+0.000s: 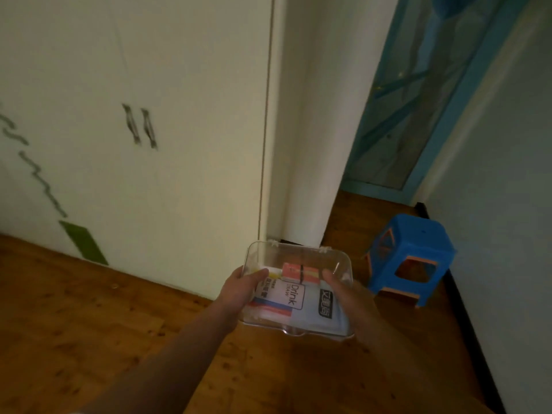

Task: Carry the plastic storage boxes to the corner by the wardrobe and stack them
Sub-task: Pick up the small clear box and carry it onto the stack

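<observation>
Two bare forearms reach forward; the left hand [242, 286] and right hand [343, 294] grip a clear storage box [295, 289] by its sides, carrying it toward the wardrobe [149, 115] corner. Next, it likely needs lowering to the floor [89, 324] there.

Clear lidded storage box [298, 258], packets inside, aloft near wardrobe [149, 85].

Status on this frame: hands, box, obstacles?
Left hand and right hand grip box, one each side. Box not set down, wardrobe ahead. Stool to the right, clear of box.
</observation>
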{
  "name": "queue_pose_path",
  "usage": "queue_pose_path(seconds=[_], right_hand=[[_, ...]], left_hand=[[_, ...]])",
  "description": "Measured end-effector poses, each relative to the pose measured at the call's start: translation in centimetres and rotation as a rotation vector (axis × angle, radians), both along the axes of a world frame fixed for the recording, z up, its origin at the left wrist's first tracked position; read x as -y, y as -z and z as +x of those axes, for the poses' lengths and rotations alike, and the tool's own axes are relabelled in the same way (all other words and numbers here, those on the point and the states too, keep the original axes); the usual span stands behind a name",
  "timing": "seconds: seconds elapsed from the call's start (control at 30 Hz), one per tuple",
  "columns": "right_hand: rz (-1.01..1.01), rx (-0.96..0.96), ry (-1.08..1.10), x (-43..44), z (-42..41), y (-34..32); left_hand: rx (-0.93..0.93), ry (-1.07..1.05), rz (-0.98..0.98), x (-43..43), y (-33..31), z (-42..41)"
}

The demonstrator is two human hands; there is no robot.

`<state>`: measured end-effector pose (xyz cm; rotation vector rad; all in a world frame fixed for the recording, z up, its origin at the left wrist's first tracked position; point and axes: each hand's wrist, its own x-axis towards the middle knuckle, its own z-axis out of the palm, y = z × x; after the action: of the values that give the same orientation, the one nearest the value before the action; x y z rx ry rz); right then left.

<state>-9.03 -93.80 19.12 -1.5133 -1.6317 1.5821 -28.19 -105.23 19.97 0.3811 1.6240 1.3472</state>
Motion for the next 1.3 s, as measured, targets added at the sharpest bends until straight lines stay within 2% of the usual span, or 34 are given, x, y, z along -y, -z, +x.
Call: queue_pose_path(seconds=[0.4, 0.67, 1.03, 1.3], right_hand=[[-0.124, -0.051, -0.296, -4.7, -13.6, 1.7], [-0.076, 0.020, -0.462, -7.5, -21.9, 3.0], [-0.044, 0.020, -0.711, -5.8, -34.8, 2.9], [-0.030, 0.026, -0.822, -3.5, -47.6, 2.3]], left_hand=[[-0.011, -0.343, -0.030, 1.0, 1.5, -8.9], [-0.010, -0.538, -0.019, 1.0, 1.7, -12.8], [-0.025, -0.814, -0.061, 4.6, 2.1, -20.3], [0.027, -0.925, -0.015, 7.6, 2.5, -30.5]])
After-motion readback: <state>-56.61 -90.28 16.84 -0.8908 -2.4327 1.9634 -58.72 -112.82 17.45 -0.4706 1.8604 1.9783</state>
